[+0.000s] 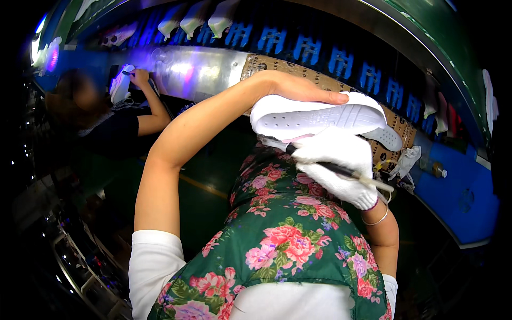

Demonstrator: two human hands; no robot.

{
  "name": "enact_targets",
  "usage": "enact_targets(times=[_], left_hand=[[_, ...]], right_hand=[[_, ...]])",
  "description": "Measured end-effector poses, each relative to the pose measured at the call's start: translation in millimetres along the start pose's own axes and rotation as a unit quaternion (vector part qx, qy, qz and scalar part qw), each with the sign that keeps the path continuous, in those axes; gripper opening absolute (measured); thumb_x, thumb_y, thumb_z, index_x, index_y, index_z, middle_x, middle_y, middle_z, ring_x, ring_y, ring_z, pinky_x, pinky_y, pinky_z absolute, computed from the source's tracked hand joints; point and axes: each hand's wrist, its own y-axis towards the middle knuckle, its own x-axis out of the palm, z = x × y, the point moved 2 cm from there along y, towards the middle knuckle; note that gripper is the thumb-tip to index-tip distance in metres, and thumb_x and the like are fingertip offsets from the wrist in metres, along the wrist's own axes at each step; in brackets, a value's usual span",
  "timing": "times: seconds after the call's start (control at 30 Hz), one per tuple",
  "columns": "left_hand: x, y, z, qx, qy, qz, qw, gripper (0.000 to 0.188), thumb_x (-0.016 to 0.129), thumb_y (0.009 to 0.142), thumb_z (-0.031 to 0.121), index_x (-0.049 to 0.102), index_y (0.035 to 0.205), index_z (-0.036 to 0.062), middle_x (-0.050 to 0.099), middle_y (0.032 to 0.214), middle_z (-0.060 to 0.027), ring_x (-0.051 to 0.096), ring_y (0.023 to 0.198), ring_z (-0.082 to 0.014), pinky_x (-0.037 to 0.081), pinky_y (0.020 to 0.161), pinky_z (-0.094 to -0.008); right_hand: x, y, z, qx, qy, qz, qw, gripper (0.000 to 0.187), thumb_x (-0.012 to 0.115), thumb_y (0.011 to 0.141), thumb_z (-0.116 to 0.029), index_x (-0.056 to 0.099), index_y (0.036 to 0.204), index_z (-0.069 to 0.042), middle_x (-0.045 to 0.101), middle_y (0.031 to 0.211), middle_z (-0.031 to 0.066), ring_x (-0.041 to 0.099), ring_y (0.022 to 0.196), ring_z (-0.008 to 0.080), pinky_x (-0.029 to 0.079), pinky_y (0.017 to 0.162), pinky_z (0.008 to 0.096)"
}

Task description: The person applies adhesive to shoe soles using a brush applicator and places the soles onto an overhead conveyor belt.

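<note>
My bare left hand (304, 90) grips a white shoe sole (320, 116) from above, thumb along its upper edge. Small holes and molded grooves show on the face turned toward me. Just below it, my right hand (338, 160), in a white knit glove, is closed around a slim brush (346, 172) with a dark handle. The brush runs slantwise through the fingers. Its tip points left at the sole's lower edge; whether it touches cannot be made out. A greyish sole-shaped piece (391, 138) lies on the cardboard behind the gloved hand.
Brown cardboard (261, 62) and a metal sheet (205, 69) cover the bench. Behind stands a row of blue clamps (306, 49), with white soles (221, 18) at upper left. A crumpled white cloth (408, 160) and a bottle (438, 169) sit right. A co-worker (80, 101) handles a white piece at left.
</note>
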Motion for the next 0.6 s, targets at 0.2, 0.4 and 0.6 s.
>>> enact_targets(times=[0.2,0.4,0.6], left_hand=[[-2.7,-13.3,21.4,-0.038,0.048,-0.001,0.998,0.115,0.04,0.077,0.093,0.051,0.143,0.0005,0.04,0.152,-0.0286,0.039,0.141,-0.042,0.035,0.114,-0.047],[-7.5,-13.8,20.6,-0.062,0.077,0.01,0.995,0.114,0.04,0.079,0.091,0.047,0.145,-0.0018,0.041,0.151,-0.0283,0.038,0.142,-0.0421,0.034,0.115,-0.0457],[-7.6,-22.8,38.0,-0.05,0.037,0.042,0.997,0.114,0.041,0.078,0.091,0.05,0.144,-0.0006,0.046,0.147,-0.0275,0.043,0.139,-0.0421,0.039,0.111,-0.0471]], right_hand=[[-6.0,1.7,2.7,0.014,-0.055,-0.014,0.998,0.018,0.078,0.08,-0.007,0.077,0.097,-0.01,0.075,0.094,0.0065,0.072,0.086,0.0223,0.056,0.079,0.0322],[-9.3,0.0,1.7,0.038,-0.069,0.018,0.997,0.019,0.079,0.079,-0.005,0.076,0.098,-0.008,0.075,0.093,0.0084,0.073,0.084,0.0212,0.057,0.079,0.0324],[-10.5,-0.8,-2.1,0.053,-0.105,0.054,0.992,0.019,0.079,0.077,-0.004,0.075,0.095,-0.007,0.075,0.094,0.008,0.072,0.084,0.0222,0.056,0.079,0.0323]])
